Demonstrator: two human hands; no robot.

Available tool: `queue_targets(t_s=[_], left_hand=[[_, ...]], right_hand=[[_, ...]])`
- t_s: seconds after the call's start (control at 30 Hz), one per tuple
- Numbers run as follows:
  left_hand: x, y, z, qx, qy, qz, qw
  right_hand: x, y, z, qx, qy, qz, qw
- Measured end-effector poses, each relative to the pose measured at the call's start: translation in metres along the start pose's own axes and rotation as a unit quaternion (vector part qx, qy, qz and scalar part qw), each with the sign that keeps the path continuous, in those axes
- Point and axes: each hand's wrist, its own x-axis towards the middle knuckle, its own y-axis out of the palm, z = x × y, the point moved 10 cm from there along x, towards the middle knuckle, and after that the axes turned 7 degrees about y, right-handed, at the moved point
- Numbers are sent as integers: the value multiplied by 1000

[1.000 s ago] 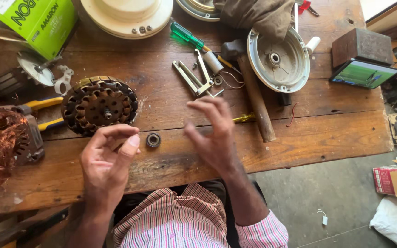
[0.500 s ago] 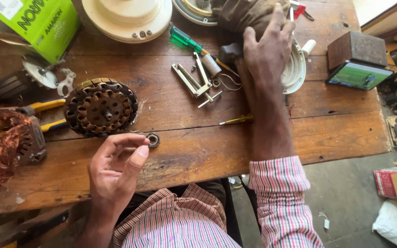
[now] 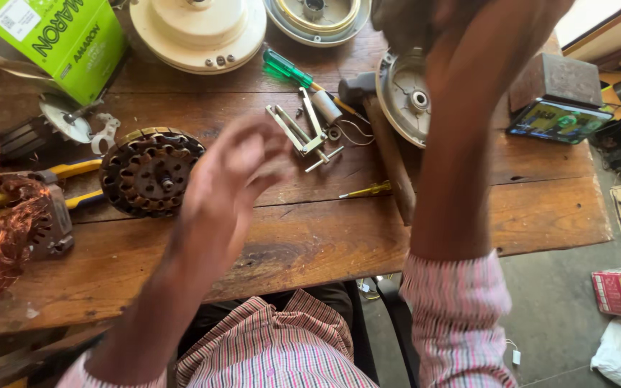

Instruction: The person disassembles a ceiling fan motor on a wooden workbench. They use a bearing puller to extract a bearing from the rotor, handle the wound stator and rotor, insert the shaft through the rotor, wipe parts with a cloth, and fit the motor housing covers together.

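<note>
Raised now, left hand (image 3: 228, 179) — blurred — hovers beside stator core (image 3: 151, 172).

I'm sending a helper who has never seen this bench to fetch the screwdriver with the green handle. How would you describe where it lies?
Start at the wooden table and look to its far edge, where a big cream round fan cover sits. Just right of that cover, before the grey metal dish, lies the green-handled screwdriver. Its clear green handle marks it; the small screwdriver nearer the person is yellow.
</note>
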Motion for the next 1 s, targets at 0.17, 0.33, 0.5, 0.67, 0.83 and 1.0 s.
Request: queue_targets(t_s=[0.17, 0.33, 0.5, 0.67, 0.83, 1.0], left_hand=[[71, 38, -4, -143, 45, 145, 978], [81, 51, -6, 242, 254, 50, 935], [24, 93, 37, 442, 303, 118, 836], [-22, 112, 41, 488, 307, 148, 804], [-43, 114, 26, 353, 263, 161, 884], [-67, 102, 6, 328, 250, 164, 896]], right_hand=[[-131, -15, 59, 134, -53, 290, 946], [-162, -20, 63, 311, 169, 304, 884], [-180, -14, 90, 359, 192, 318, 856], [-187, -30, 66, 346, 215, 237, 882], [-184, -37, 84, 350, 173, 285, 876], [-175, -40, 92, 322, 171, 244, 899]])
